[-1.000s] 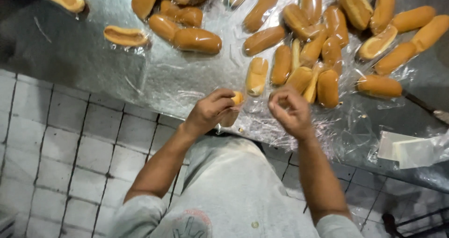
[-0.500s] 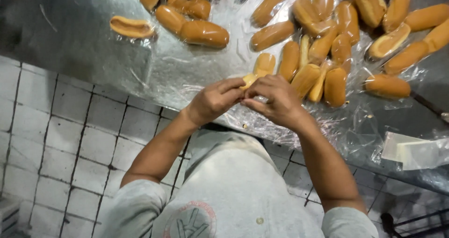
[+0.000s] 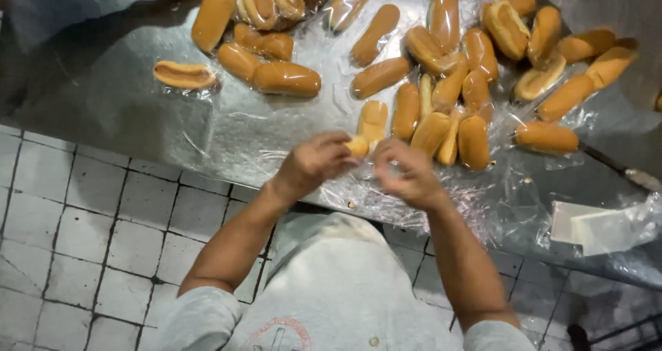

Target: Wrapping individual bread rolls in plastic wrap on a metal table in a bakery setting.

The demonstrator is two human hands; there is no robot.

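My left hand pinches a small yellowish piece of bread at the near edge of a steel table. My right hand hovers just right of it with fingers curled and slightly blurred, close to the piece; whether it touches it I cannot tell. Just beyond both hands lies a wrapped oblong bread roll, and behind it a heap of several golden rolls in clear plastic wrap.
Clear plastic film covers the table. A lone split roll lies at the left, more rolls at the back. A white folded packet sits at the right edge. White floor tiles show below.
The view has shifted slightly. My hands met on the bread piece half a second ago; now the right hand has drawn a little away while the left keeps the piece.
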